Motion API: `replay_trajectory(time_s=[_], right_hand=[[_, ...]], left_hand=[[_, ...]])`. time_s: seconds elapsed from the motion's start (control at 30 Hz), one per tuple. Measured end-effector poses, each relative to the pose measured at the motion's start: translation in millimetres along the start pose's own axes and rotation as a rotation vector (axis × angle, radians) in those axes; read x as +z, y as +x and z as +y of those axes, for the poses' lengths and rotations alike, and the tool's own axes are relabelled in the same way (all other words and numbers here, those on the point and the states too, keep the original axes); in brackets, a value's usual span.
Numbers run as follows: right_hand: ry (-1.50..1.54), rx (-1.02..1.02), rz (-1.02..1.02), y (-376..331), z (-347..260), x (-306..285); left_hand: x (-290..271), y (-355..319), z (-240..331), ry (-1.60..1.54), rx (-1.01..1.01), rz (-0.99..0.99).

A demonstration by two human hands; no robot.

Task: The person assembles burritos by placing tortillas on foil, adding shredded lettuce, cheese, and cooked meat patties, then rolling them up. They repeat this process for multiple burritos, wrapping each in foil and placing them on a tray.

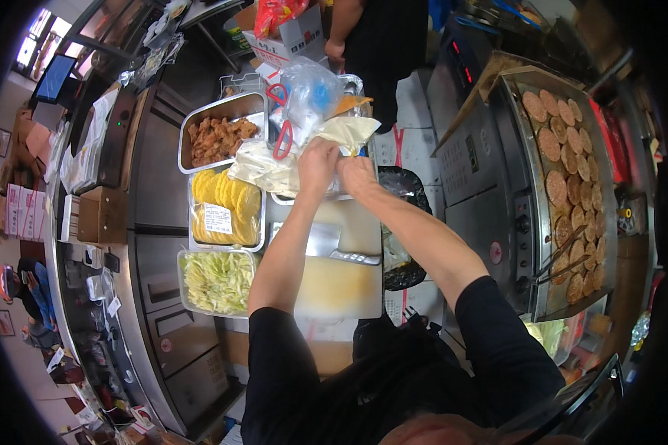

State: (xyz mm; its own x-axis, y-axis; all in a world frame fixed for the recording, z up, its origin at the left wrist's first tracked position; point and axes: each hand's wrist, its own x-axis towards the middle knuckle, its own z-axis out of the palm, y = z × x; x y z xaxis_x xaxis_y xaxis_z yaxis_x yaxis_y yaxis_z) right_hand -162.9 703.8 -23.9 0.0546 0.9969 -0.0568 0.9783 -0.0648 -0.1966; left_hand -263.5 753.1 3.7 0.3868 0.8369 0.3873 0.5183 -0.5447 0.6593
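My left hand [318,169] and my right hand [355,175] are close together at the far end of the work table. Both are closed on a cream-coloured plastic bag [352,132], whose top spreads out beyond my fingers. My fingertips are partly hidden. Red-handled scissors [283,139] lie left of my left hand, by a pale, crumpled plastic package [266,169]. A clear plastic bag [308,85] with something blue in it sits just beyond. Nearer me, a cleaver [325,242] rests on the cutting board [334,289], below my wrists.
Left of the board stand a tray of browned meat pieces [219,141], packed yellow shells [226,204] and a tub of shredded lettuce [219,282]. At right, round patties [571,170] cover a griddle, with tongs [560,256] on it. Another person [382,52] stands at the far end.
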Motion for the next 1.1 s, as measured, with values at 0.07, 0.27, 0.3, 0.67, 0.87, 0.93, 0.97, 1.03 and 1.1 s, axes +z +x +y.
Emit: replay_trajectory(time_s=[0.07, 0.27, 0.3, 0.67, 0.87, 0.93, 0.97, 1.03, 1.1], right_hand=[[0.034, -0.021, 0.025, -12, -2, -18], [0.359, -0.062, -0.122, -57, 3, -89], [0.443, -0.050, -0.149, -65, 16, -98], [1.367, 0.095, -0.230, -228, 37, -112], [1.661, 0.275, -0.298, -322, 48, -84], [1.746, 0.308, -0.294, -360, 63, -73], [1.789, 0.322, -0.263, -372, 64, -78], [1.814, 0.358, -0.157, -412, 75, -78], [1.798, 0.379, -0.001, -449, 83, -75]], left_hand=[[-2, 1, 0, 0.024, -0.022, -0.034], [-15, -25, -16, -0.038, 0.013, 0.089], [-21, -29, -9, -0.063, 0.021, 0.159], [-54, -182, 124, -1.903, -0.945, -0.237], [-22, -222, 162, -1.538, -0.788, 0.009], [-20, -243, 190, -1.531, -0.788, 0.061], [-21, -248, 201, -1.487, -0.758, 0.052], [-14, -266, 226, -1.417, -0.688, 0.048], [-9, -284, 256, -1.316, -0.638, 0.015]])
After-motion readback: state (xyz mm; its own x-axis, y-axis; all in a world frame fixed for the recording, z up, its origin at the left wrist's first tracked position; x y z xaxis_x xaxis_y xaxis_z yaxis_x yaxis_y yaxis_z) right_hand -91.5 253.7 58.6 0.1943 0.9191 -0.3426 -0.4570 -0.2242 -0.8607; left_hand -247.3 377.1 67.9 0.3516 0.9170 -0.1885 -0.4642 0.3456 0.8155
